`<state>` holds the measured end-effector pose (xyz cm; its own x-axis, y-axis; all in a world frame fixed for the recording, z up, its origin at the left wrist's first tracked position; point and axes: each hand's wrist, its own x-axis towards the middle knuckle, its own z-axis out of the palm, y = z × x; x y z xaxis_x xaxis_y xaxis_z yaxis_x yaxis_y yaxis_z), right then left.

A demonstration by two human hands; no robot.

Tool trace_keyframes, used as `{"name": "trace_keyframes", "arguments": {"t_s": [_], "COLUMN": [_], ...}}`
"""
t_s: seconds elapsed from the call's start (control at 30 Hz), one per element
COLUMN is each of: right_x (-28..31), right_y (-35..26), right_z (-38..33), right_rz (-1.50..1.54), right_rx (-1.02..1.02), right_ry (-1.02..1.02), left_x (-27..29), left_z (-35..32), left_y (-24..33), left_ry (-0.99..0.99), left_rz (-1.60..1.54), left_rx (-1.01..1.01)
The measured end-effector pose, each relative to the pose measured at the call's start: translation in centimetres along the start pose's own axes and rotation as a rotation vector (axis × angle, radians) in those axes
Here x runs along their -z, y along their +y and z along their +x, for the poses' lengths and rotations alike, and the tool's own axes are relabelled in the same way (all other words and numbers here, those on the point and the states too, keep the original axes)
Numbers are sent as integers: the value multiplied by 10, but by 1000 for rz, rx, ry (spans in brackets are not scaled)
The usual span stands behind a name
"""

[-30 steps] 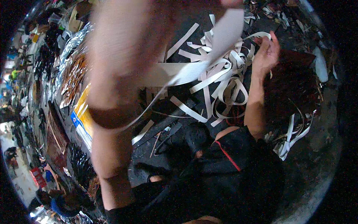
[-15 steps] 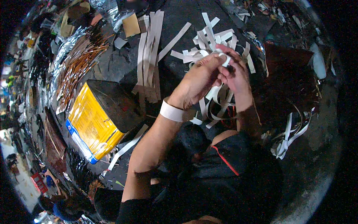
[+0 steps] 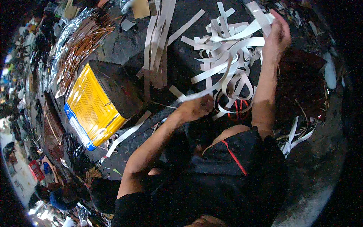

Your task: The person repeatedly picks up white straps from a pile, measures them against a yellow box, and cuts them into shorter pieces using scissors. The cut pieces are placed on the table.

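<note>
A tangled heap of flat white strips lies on the dark surface ahead of me. At its far right edge my right hand is raised, its fingers closed on a white strip. My left hand is low and near my lap, fingers curled in shadow and slightly blurred. A long white strip curves along the top of that hand and seems gripped there. Red-handled scissors lie partly under the loops, between my forearms.
A yellow and blue metal can lies on its side at left. Beyond it are a straight bundle of strips and a pile of thin brown sticks. More white strips lie at right; scraps crowd the left edge.
My hands were together over the heap and are now apart: the right moved farther out and right, the left back toward my lap. The strip across my left wrist has come off it.
</note>
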<state>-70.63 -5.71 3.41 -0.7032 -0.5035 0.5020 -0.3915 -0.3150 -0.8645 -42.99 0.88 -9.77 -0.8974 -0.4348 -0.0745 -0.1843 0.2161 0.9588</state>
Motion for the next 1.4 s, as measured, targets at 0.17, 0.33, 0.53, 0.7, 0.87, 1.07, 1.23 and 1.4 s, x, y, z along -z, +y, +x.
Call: {"name": "trace_keyframes", "arguments": {"t_s": [0.17,0.33,0.53,0.7,0.87,1.07,1.23,1.4], "right_x": [40,-24,-12,-21,-13,-13,-40,-52], "right_y": [71,66,79,73,77,44,61,54], "right_z": [-21,-187,-285,-267,-156,-81,-151,-199], "right_rz": [-1194,-563,-774,-572,-237,-880,-459,-369], "right_rx": [502,-218,321,-34,-287,163,6,12], "right_ry": [-318,-1279,-1124,-1221,-797,-356,-628,-790], "left_x": [25,12,-4,1,15,30,59,74], "left_z": [-61,-92,-68,-81,-96,-80,-21,-12], "left_y": [-66,-78,-44,-62,-67,-67,-77,-105], "left_ry": [438,525,754,649,628,642,1107,1234], "left_rz": [-74,261,161,210,117,149,391,191], "left_rx": [810,761,530,701,818,932,564,346]}}
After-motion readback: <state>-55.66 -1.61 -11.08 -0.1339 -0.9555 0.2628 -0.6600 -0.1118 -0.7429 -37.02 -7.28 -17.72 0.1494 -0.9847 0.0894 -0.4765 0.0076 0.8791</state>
